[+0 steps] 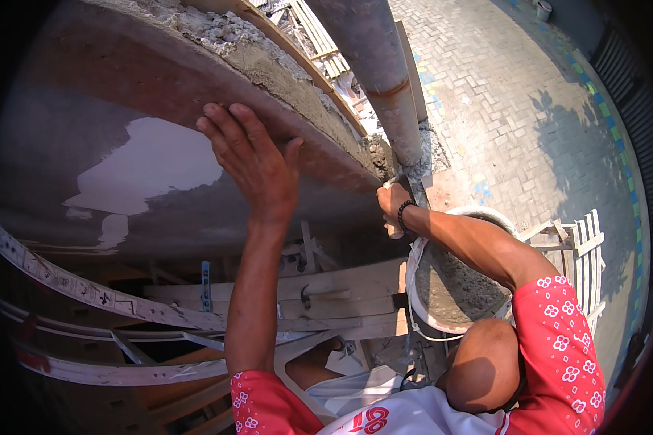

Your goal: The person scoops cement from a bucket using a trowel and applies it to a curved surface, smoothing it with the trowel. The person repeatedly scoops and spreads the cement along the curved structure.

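My left hand point(257, 159) lies with its fingers stretched out against a long brown board point(159, 80), gripping nothing. Wet grey mortar point(290, 83) runs along the top behind this board. My right hand point(395, 199), with a dark bead bracelet at the wrist, is wrapped round the wooden handle of a trowel point(418, 190). Its narrow metal blade points away from me, beside the right end of the board and a lump of mortar; my hand hides part of it. Just below my right forearm stands a bucket point(415, 272) holding grey mortar point(457, 286).
A thick round pipe point(377, 65) rises near the board's end. Below lie wooden planks point(341, 283) with a hammer point(306, 296) and a blue spirit level point(206, 286). A ladder point(101, 279) curves across the left. Paving point(478, 94) and a slatted wooden frame point(587, 254) are at right.
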The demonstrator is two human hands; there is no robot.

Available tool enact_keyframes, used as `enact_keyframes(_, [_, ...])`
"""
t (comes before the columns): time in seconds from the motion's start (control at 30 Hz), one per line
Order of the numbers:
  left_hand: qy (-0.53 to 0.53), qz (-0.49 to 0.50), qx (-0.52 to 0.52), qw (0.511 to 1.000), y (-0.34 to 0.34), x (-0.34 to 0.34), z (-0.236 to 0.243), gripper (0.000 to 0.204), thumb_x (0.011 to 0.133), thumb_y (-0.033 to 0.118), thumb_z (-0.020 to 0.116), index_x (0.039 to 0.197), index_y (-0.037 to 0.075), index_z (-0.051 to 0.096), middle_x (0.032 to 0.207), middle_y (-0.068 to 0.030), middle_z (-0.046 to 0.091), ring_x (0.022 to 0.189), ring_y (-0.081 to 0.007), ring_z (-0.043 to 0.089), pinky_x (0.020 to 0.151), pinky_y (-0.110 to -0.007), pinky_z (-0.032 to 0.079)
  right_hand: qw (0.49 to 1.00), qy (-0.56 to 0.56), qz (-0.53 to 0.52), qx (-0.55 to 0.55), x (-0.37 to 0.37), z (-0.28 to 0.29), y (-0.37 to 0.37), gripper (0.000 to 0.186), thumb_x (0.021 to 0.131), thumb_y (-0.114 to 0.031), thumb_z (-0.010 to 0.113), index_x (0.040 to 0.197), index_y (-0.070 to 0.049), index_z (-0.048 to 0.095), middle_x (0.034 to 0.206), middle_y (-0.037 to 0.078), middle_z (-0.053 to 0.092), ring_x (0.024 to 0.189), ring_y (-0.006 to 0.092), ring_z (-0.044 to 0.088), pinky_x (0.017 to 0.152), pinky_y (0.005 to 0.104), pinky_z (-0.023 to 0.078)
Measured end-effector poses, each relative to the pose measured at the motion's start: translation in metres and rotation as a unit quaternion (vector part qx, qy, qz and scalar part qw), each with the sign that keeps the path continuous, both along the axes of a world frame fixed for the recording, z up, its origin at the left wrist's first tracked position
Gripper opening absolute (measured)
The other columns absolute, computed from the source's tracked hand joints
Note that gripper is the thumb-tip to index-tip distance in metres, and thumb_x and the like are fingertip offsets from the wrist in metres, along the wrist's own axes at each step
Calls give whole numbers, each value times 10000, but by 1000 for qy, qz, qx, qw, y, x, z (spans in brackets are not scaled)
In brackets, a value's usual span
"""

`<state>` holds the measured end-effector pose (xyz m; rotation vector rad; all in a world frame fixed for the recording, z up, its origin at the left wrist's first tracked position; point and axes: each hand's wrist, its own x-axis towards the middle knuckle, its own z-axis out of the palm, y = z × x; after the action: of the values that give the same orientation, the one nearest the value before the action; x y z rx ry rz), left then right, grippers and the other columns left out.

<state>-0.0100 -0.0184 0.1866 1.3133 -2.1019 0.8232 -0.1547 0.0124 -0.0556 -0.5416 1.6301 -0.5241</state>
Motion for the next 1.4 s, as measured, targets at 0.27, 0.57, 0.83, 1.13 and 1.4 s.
enact_keyframes(0.27, [-6,15,-5,1000,2,5,-1,1126,795,397,749,1544,56,-20,1580,-275,-57,1439,-517,-4,1091,-626,187,990,-101,67,68,-14,-1,-5,212,865,-245,624,889,-61,521,651,55,505,487,195,526,403,386,517])
enact_keyframes(0.57, [-20,2,-13,1000,2,5,1,1086,814,373,731,1541,31,1,1574,-292,-52,1430,-535,21,1067,-636,232,983,-88,161,-1,-35,22,-6,163,829,-161,629,804,-26,543,673,63,516,513,183,528,403,364,503])
enact_keyframes(0.83, [-21,10,-4,1000,1,4,3,1122,797,400,747,1537,29,-10,1572,-289,-60,1428,-535,19,1090,-628,204,981,-130,141,-5,-45,21,-11,163,829,-159,639,834,-15,563,703,64,543,542,184,536,464,366,507])
enact_keyframes(1.13, [-27,7,-2,1000,1,7,1,1128,809,415,737,1538,40,-36,1574,-282,-81,1434,-525,-12,1113,-619,156,990,-115,77,-16,-25,23,1,150,831,-136,637,849,-31,532,680,54,509,506,177,508,418,374,494])
enact_keyframes(1.4, [-21,9,2,1000,2,6,2,1076,823,355,735,1536,10,6,1569,-303,-56,1432,-530,-15,1095,-618,175,989,-1,71,-126,-10,44,8,320,822,-180,639,1026,48,542,882,230,638,716,322,658,586,430,567])
